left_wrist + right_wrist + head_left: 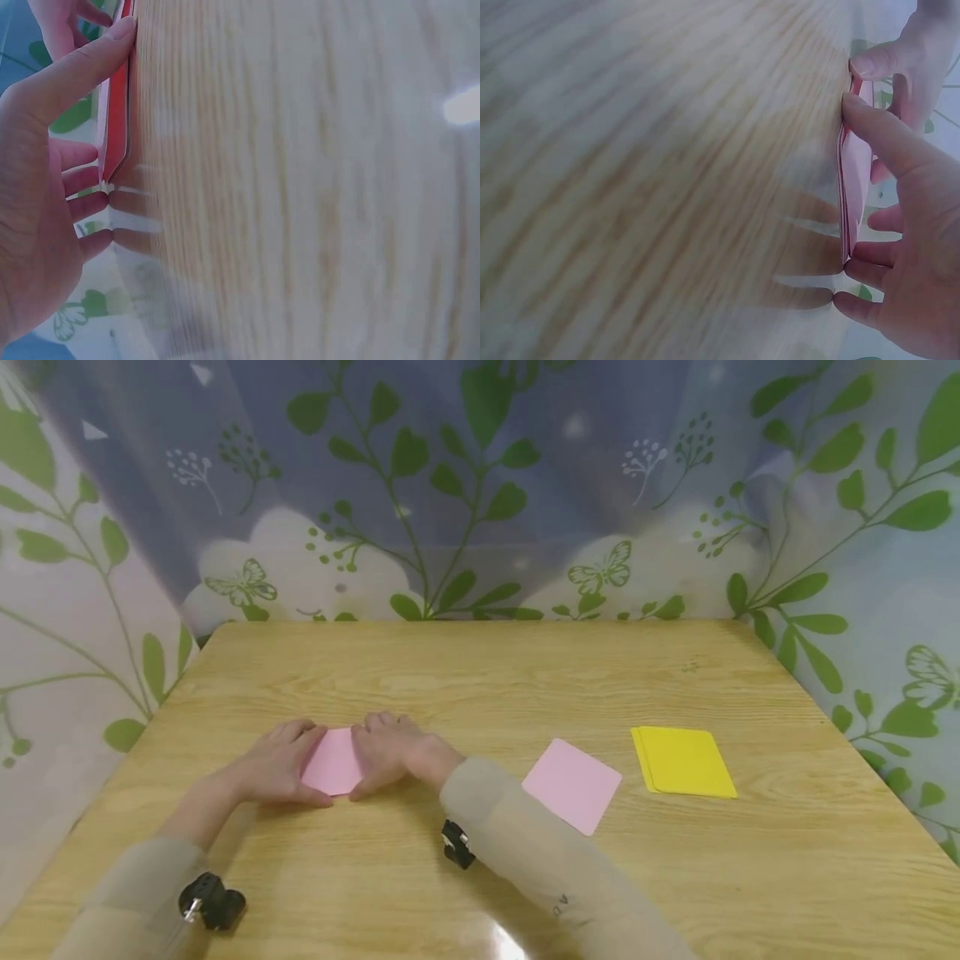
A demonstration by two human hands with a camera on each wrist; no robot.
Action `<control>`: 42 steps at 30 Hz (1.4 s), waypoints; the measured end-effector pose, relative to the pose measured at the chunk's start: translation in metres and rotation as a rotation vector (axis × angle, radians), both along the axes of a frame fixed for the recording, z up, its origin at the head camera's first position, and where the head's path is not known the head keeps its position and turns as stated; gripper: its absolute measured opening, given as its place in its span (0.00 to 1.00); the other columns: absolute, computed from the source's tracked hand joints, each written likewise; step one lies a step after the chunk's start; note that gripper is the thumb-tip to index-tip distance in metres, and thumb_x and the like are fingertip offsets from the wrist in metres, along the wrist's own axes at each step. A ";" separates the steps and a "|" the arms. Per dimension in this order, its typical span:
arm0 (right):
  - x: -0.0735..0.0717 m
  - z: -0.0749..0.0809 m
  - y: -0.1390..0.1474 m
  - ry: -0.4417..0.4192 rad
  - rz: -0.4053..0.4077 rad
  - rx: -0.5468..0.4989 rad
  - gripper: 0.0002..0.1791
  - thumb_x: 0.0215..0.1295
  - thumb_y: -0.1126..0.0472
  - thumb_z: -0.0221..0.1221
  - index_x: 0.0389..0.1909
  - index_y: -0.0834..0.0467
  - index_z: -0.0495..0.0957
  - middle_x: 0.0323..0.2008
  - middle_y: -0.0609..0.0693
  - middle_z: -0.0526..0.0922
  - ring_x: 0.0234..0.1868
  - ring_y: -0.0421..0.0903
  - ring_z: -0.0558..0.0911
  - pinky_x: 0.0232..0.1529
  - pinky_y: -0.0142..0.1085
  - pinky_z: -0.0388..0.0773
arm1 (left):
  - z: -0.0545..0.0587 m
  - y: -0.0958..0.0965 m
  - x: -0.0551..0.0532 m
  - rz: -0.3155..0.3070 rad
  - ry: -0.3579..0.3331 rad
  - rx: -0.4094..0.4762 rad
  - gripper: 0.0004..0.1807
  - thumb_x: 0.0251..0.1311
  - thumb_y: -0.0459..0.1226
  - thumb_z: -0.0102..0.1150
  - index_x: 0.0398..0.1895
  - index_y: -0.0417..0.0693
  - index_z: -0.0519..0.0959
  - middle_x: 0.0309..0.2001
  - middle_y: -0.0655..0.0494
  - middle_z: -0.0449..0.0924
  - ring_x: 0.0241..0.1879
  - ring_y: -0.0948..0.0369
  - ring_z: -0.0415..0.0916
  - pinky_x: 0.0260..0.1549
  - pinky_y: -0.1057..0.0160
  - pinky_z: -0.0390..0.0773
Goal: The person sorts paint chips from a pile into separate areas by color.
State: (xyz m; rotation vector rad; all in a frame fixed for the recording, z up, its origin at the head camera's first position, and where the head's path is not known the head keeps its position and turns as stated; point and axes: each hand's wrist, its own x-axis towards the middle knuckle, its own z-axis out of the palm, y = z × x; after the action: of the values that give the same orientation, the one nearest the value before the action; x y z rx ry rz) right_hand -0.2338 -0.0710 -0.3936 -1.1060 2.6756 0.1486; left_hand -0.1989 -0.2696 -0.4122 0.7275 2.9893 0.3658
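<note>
A small pile of square pink cards (pixel 333 762) lies on the left part of the table, held between both hands. My left hand (pixel 273 764) grips its left side, thumb on the near edge, fingers round toward the far side. From the right, my right hand (pixel 390 750) grips it the same way, covering part of its top. Seen edge-on in the left wrist view, the pile (pixel 116 124) shows a red layer beneath pink. In the right wrist view, several thin layers show along its edge, with both thumbs against it.
A single pink card (pixel 573 785) lies turned at an angle beside the right forearm. Farther right is a slightly uneven stack of yellow cards (pixel 686 762). The wooden table (pixel 480 668) ends at a leaf-patterned curtain (pixel 442 527).
</note>
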 end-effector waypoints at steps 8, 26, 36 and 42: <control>0.003 -0.003 -0.002 0.011 0.003 0.024 0.53 0.48 0.27 0.56 0.69 0.56 0.55 0.60 0.49 0.64 0.61 0.44 0.63 0.60 0.41 0.62 | -0.002 -0.002 0.002 0.010 -0.013 0.000 0.58 0.37 0.66 0.63 0.61 0.29 0.63 0.58 0.33 0.61 0.58 0.39 0.57 0.55 0.38 0.57; -0.002 0.034 0.067 0.171 -0.062 -0.081 0.46 0.58 0.36 0.55 0.68 0.61 0.54 0.65 0.55 0.61 0.65 0.51 0.60 0.61 0.49 0.60 | 0.037 0.057 -0.025 -0.111 0.164 -0.026 0.45 0.50 0.57 0.61 0.63 0.35 0.64 0.60 0.38 0.67 0.60 0.41 0.61 0.56 0.39 0.58; 0.003 0.037 0.127 0.216 -0.133 -0.119 0.46 0.57 0.38 0.58 0.67 0.63 0.56 0.63 0.58 0.61 0.65 0.55 0.58 0.61 0.53 0.57 | 0.047 0.114 -0.033 -0.139 0.315 -0.084 0.32 0.48 0.57 0.64 0.44 0.39 0.75 0.42 0.48 0.79 0.47 0.50 0.74 0.52 0.46 0.66; 0.008 0.038 0.168 0.248 -0.150 -0.165 0.46 0.57 0.40 0.59 0.66 0.66 0.55 0.63 0.63 0.60 0.64 0.59 0.58 0.59 0.55 0.58 | 0.038 0.148 -0.040 -0.181 0.343 -0.127 0.31 0.47 0.60 0.62 0.42 0.43 0.75 0.42 0.50 0.78 0.47 0.52 0.74 0.52 0.49 0.66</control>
State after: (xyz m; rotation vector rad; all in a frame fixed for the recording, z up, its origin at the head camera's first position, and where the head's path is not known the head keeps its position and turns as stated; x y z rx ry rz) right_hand -0.2258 0.0968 -0.3558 -0.9826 3.0281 0.0398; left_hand -0.2390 -0.1220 -0.3744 1.1409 3.1785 0.0440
